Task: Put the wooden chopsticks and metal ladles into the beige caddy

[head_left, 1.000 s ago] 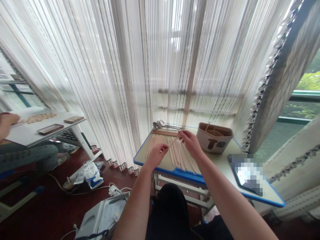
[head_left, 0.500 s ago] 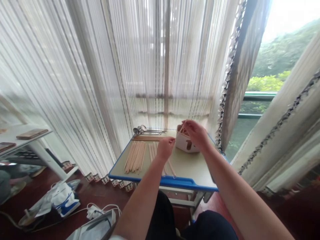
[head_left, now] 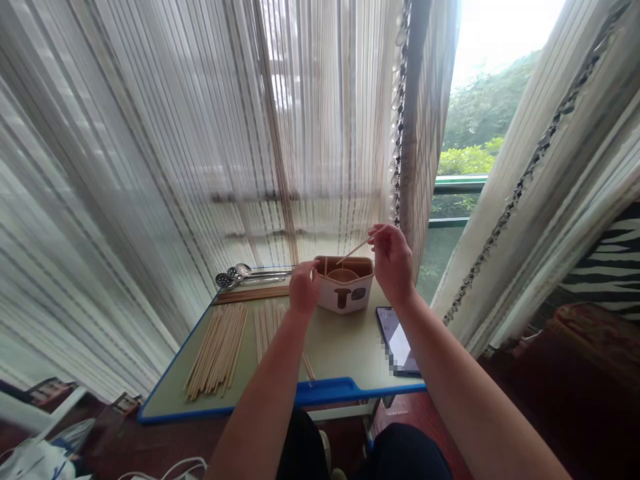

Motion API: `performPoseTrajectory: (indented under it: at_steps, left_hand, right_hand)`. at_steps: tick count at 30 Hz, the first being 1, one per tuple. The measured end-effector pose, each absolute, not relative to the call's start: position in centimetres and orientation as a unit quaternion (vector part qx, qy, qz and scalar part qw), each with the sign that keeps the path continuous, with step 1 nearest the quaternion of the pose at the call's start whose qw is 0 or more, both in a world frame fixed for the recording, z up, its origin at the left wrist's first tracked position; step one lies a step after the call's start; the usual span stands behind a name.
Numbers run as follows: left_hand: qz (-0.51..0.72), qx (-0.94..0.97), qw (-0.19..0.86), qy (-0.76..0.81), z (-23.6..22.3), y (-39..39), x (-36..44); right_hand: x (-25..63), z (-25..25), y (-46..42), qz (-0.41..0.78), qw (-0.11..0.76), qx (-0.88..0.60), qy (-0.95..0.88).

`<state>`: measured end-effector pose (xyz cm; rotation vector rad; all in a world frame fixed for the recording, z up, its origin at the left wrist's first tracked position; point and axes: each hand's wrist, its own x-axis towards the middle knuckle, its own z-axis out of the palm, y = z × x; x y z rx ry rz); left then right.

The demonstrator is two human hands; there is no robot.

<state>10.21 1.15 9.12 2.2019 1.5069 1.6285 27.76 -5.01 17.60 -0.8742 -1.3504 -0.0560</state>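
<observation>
A white and brown chopstick holder (head_left: 330, 303) stands on the small table, its open top facing me. My left hand (head_left: 304, 290) is closed at the holder's left corner, thumb on the rim. Above the right rim, my right hand (head_left: 393, 263) pinches a pale wooden chopstick (head_left: 356, 249), which slants down toward the opening. To the left lies a wide row of pale chopsticks (head_left: 217, 350). A smaller group of chopsticks (head_left: 265, 327) is partly hidden by my left forearm. Darker chopsticks (head_left: 253, 293) lie crosswise behind them.
Several metal slotted spoons and ladles (head_left: 235, 275) lie along the table's back edge. A phone (head_left: 400, 340) rests beside my right forearm. The table (head_left: 345, 357) has a blue rim. Striped curtains (head_left: 200, 133) hang close behind it.
The view has turned right, bringing the phone into sight. My right hand has moved from over the holder's opening to its right side, with the chopstick now slanting more. My left hand has reached the holder.
</observation>
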Motion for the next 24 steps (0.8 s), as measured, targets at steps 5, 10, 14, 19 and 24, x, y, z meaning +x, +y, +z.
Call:
performPoseTrajectory:
  at_steps: [5, 10, 14, 19, 24]
  left_hand:
    - [0.494, 0.73, -0.007, 0.472, 7.0, 2.1, 10.1]
    - [0.483, 0.752, -0.012, 0.448, 6.5, 2.1, 10.1]
    - [0.47, 0.756, -0.019, 0.455, 6.7, 1.9, 10.2]
    - [0.48, 0.755, -0.02, 0.446, 6.4, 2.0, 10.2]
    - [0.504, 0.747, -0.035, 0.432, 5.8, 2.2, 10.3]
  right_hand:
    - [27.4, 16.4, -2.6, 0.014, 0.668, -0.413, -0.619]
    - [26.2, 15.5, -0.9, 0.042, 0.658, -0.415, -0.627]
    - [25.6, 15.6, -0.2, 0.04, 0.672, -0.405, -0.619]
    - [25.1, 15.8, 0.7, 0.043, 0.654, -0.415, -0.631]
    - [24.0, 14.6, 1.4, 0.073, 0.589, -0.47, -0.653]
